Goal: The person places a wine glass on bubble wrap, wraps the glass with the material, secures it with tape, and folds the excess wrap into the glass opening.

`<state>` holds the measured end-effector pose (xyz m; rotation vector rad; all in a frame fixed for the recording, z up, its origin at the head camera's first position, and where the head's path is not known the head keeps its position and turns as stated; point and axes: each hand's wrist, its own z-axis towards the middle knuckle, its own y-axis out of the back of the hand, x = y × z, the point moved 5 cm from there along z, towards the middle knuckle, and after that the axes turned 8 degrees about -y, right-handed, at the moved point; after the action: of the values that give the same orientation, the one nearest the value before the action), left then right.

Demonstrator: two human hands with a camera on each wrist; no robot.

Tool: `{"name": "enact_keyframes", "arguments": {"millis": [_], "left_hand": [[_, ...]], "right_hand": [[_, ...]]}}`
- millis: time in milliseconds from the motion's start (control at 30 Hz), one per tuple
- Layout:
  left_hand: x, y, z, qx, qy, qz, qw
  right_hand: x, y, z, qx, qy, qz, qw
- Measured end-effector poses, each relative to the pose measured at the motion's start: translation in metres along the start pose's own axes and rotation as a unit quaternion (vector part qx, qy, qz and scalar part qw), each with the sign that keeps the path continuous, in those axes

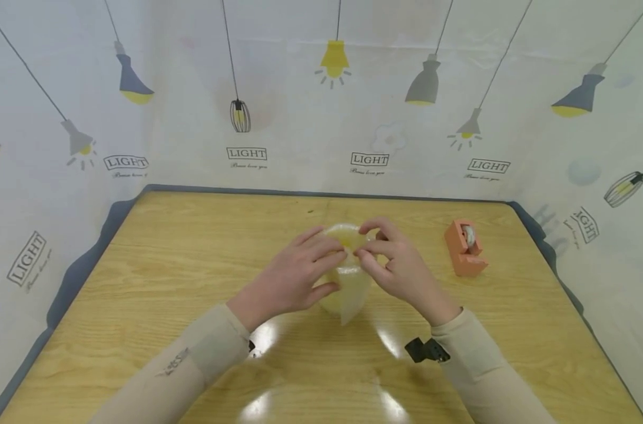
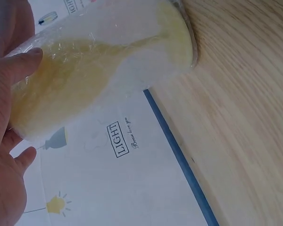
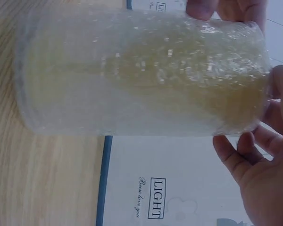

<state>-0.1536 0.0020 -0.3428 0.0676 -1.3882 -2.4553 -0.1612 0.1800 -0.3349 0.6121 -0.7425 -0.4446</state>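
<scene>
A yellow stemmed goblet [image 3: 179,70], blurred by the bubble wrap [image 2: 127,89] rolled round it, stands upright on the table. Its bowl is at the top, and the thin stem and round foot show through the plastic. In the head view my left hand [image 1: 300,271] holds the top from the left, with the thumb on the side and the fingertips over the rim. The right hand [image 1: 403,268] pinches the top edge of the wrap from the right, index finger and thumb near the left fingertips. A loose corner of wrap [image 1: 350,312] hangs at the front.
An orange tape dispenser [image 1: 466,250] with a roll of clear tape stands on the right of the wooden table [image 1: 194,235]. Cloth printed with lamps [image 1: 300,118] surrounds the table's back and sides. Black straps show at both wrists.
</scene>
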Motion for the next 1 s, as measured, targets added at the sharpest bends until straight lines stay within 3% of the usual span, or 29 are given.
{"name": "enact_keyframes", "arguments": {"millis": [200,800,1000], "left_hand": [[0.000,0.006,-0.005,-0.027,-0.006,-0.005,0.9996],[-0.002,0.014,-0.015,-0.039,-0.010,-0.017,0.9990],[0.002,0.019,-0.018,-0.068,-0.013,-0.030,0.9971]], "right_hand": [[0.003,0.002,-0.005,-0.047,0.028,0.022,0.998],[0.006,0.004,-0.011,-0.073,0.076,0.031,0.994],[0.006,0.006,-0.012,-0.080,0.076,0.038,0.993]]}}
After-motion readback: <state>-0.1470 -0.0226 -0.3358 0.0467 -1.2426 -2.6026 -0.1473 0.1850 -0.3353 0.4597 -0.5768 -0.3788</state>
